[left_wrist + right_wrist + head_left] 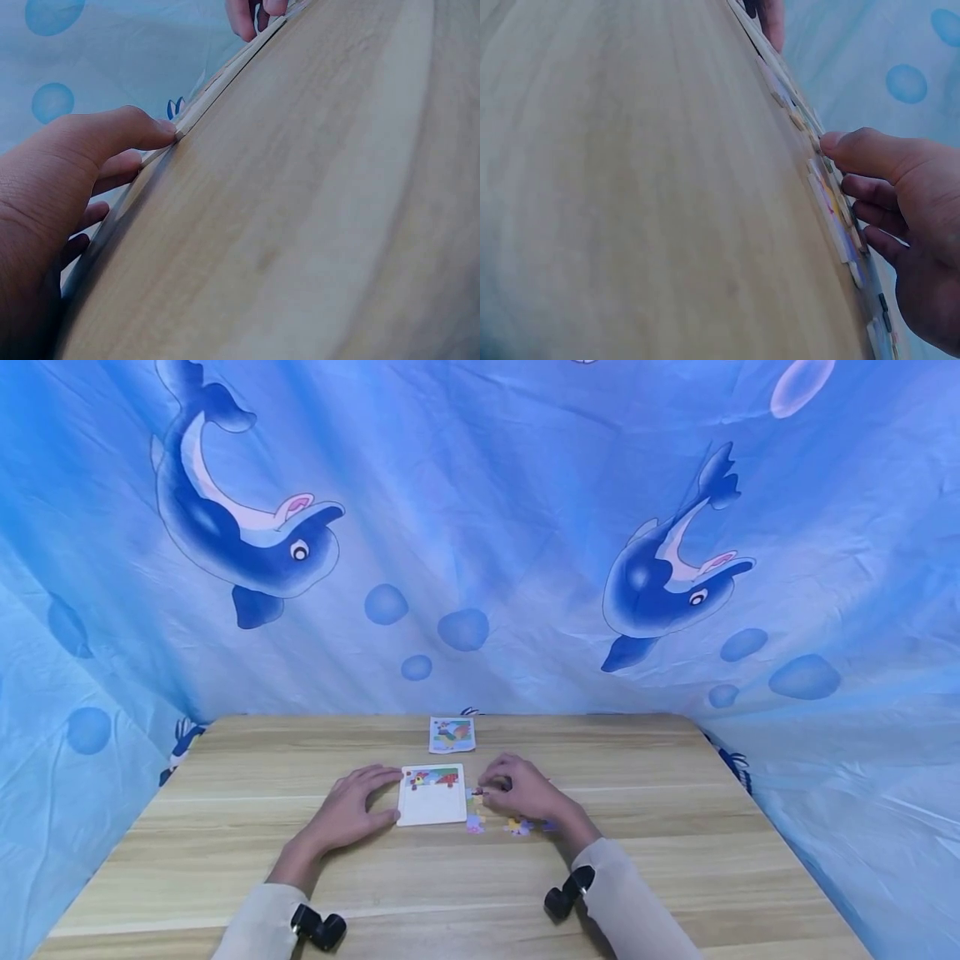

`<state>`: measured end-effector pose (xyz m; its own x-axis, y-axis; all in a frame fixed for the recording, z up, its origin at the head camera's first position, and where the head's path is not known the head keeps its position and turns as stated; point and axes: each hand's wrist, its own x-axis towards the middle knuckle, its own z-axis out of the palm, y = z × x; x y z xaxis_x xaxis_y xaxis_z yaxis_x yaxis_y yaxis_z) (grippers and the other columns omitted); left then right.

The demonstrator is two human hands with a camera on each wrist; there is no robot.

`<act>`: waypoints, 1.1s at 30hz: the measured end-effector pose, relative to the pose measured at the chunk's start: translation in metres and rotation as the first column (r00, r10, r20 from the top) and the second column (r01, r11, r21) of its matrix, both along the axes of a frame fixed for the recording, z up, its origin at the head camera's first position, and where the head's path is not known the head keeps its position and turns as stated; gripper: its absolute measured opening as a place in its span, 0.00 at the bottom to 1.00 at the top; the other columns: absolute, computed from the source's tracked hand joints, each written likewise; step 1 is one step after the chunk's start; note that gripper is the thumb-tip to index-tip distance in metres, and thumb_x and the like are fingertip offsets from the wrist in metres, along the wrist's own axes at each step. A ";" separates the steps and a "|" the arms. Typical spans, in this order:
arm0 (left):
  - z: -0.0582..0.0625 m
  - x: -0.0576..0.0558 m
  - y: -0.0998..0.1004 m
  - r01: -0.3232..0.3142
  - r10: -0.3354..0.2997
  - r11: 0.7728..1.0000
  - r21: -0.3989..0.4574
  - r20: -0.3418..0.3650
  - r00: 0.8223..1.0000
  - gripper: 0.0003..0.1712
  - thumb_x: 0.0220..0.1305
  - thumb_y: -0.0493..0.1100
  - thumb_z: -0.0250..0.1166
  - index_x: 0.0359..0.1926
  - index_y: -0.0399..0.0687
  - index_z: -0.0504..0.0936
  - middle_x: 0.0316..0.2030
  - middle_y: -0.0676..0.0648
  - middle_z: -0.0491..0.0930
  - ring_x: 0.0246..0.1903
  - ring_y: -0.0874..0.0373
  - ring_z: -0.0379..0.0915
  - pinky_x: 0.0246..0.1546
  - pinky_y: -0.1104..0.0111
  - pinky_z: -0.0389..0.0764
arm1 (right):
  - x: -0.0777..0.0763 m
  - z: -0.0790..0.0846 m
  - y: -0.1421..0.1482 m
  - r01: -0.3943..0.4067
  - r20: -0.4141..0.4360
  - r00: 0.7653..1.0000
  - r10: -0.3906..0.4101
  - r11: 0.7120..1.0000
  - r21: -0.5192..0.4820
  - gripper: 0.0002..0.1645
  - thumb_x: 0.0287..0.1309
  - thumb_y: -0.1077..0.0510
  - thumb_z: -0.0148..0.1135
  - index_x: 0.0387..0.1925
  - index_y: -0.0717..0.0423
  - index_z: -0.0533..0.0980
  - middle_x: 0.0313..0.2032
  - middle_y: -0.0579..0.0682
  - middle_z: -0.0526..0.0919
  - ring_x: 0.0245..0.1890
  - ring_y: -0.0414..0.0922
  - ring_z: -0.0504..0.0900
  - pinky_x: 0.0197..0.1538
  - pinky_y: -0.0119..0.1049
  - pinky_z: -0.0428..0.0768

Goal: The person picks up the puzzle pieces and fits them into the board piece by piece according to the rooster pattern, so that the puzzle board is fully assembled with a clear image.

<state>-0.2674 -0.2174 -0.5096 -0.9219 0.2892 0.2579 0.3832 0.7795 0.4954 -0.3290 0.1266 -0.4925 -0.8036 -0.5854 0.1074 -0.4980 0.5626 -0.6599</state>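
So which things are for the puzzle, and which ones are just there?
For the puzzle:
white puzzle tray, its top part filled in
loose puzzle pieces, beside the tray
picture card, probably for copying

Just there:
dolphin curtain, hanging at the back
black wrist gadgets, being worn
wooden table, only holding things up

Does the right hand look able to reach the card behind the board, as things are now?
Probably yes: the card lies a little past the board, nothing covers it, and bare table separates it from the right hand.
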 end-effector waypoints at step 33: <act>-0.001 0.000 -0.001 0.004 -0.004 1.000 0.003 0.006 1.000 0.37 0.60 0.56 0.71 0.69 0.55 0.78 0.71 0.47 0.75 0.75 0.39 0.63 0.71 0.34 0.61 | 0.002 -0.010 0.000 0.027 -0.028 0.999 -0.029 0.997 -0.072 0.08 0.60 0.51 0.74 0.42 0.40 0.88 0.51 0.42 0.81 0.56 0.44 0.78 0.60 0.46 0.79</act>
